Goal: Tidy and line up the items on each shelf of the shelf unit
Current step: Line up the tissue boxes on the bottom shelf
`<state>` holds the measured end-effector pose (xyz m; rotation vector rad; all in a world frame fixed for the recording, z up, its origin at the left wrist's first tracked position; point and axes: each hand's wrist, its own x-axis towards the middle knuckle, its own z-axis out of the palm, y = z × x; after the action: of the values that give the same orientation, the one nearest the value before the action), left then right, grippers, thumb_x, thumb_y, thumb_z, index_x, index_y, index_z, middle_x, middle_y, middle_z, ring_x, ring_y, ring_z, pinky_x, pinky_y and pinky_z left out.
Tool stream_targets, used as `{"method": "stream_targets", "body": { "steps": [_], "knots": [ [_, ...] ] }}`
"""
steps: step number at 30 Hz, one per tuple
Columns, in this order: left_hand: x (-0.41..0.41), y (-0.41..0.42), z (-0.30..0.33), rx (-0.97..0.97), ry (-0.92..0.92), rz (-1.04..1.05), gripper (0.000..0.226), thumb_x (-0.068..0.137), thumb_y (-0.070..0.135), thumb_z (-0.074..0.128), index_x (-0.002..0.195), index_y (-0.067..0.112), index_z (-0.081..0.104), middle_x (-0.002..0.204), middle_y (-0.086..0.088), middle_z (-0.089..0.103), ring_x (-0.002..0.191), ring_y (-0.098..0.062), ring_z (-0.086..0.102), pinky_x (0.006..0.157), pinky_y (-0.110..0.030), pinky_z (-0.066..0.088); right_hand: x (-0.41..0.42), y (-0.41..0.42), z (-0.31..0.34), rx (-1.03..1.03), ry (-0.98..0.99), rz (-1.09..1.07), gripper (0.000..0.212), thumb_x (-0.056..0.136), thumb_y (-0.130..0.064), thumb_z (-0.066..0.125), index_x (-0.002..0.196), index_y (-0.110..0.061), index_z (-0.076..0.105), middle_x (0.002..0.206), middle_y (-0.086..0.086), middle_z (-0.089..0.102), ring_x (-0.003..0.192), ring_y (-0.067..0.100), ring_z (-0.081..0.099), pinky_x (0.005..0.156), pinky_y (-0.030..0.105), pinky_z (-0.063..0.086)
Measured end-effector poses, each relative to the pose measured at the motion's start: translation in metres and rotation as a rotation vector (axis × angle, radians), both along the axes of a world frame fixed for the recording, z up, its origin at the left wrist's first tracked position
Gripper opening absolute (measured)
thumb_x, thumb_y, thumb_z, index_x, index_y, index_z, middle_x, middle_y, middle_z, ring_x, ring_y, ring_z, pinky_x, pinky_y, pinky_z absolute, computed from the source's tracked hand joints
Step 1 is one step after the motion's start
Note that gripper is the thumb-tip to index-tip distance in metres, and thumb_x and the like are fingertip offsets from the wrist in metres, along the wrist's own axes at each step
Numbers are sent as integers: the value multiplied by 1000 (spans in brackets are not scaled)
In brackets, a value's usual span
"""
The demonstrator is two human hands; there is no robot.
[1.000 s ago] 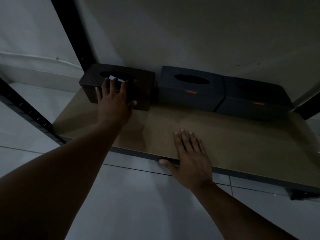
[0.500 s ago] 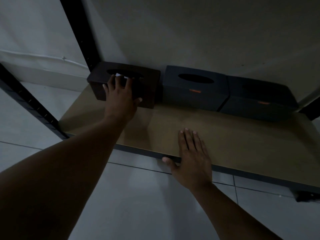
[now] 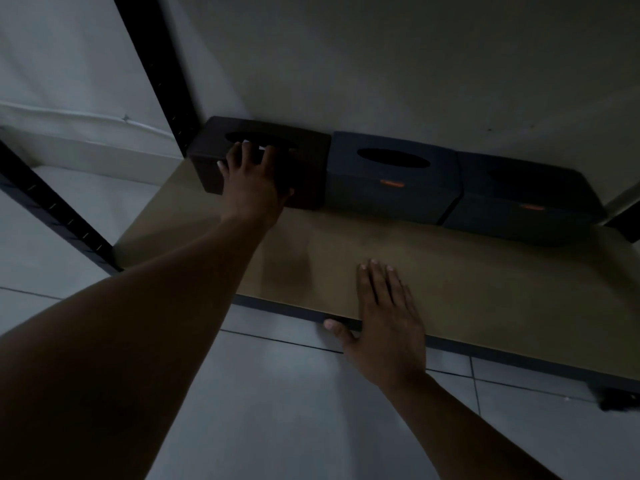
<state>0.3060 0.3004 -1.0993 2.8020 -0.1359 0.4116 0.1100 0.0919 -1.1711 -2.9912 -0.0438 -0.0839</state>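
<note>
A dark brown tissue box [image 3: 310, 168] stands at the back left of the wooden shelf [image 3: 485, 282]. Its right side touches a dark grey tissue box [image 3: 391, 181], and a second grey box [image 3: 519, 202] sits to the right, turned slightly. All three stand along the back wall. My left hand [image 3: 254, 188] is pressed on the brown box's front, with the fingers curled over its top edge near the oval opening. My right hand [image 3: 384, 323] lies flat on the shelf's front edge, fingers spread, thumb on the rim, holding nothing.
A black metal upright [image 3: 156, 74] rises just left of the brown box. Another black post [image 3: 52, 209] slants at the shelf's front left. Pale floor tiles [image 3: 311, 410] lie below the shelf. The light is dim.
My left hand has slid the brown box back and a little to the right, closing the gap to the grey box. My right hand has stayed on the shelf edge.
</note>
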Motion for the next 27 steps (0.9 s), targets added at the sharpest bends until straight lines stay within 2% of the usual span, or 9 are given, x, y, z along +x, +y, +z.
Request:
{"method": "stream_targets", "body": {
  "steps": [3, 7, 12, 17, 21, 24, 27],
  "knots": [
    [7, -2, -1, -2, 4, 6, 76, 84, 44, 73, 147, 21, 39, 151, -22, 32, 143, -45, 23, 116, -66, 21, 0, 0, -1, 2, -2, 1, 100, 91, -84, 27, 163, -17, 11, 170, 5, 6, 157, 26, 0, 127, 43, 8],
    [14, -9, 7, -9, 48, 20, 77, 83, 40, 76, 147, 21, 38, 151, -21, 32, 144, -45, 21, 116, -68, 19, 1, 1, -2, -8, -23, -11, 98, 91, -82, 32, 162, -14, 21, 169, 8, 16, 156, 29, 12, 125, 46, 17],
    [18, -15, 14, -5, 104, 42, 78, 82, 34, 77, 147, 21, 36, 151, -20, 29, 145, -43, 18, 116, -70, 14, 2, 0, -3, -41, -14, -4, 99, 92, -83, 29, 162, -14, 20, 168, 10, 19, 155, 31, 15, 125, 46, 17],
    [14, -14, 19, 41, 119, 42, 78, 83, 36, 76, 147, 23, 35, 155, -17, 27, 149, -38, 15, 117, -66, 19, 1, -2, 3, -32, 41, 28, 100, 92, -84, 23, 163, -16, 8, 170, 8, 6, 157, 30, 3, 126, 43, 4],
    [-5, -16, 28, 125, 149, 48, 78, 90, 37, 66, 155, 24, 26, 166, -14, 10, 153, -34, 5, 122, -55, 14, 2, -2, 13, -24, 95, 42, 100, 92, -83, 23, 163, -17, 0, 170, 9, -2, 156, 31, -2, 126, 44, 0],
    [-35, -20, 34, 162, 128, 38, 81, 89, 37, 67, 155, 16, 25, 160, -19, 21, 148, -39, 18, 118, -55, 24, 1, -2, 22, -14, 165, 49, 98, 93, -79, 27, 162, -19, -7, 170, 6, -9, 156, 29, -9, 126, 43, -3],
    [-65, -27, 40, 240, 223, 24, 74, 87, 40, 70, 146, 12, 36, 146, -18, 37, 135, -38, 36, 107, -51, 37, 2, -4, 36, -1, 267, 56, 94, 97, -68, 41, 162, -19, -6, 170, 6, -9, 156, 30, -9, 126, 44, -1]
  ]
}}
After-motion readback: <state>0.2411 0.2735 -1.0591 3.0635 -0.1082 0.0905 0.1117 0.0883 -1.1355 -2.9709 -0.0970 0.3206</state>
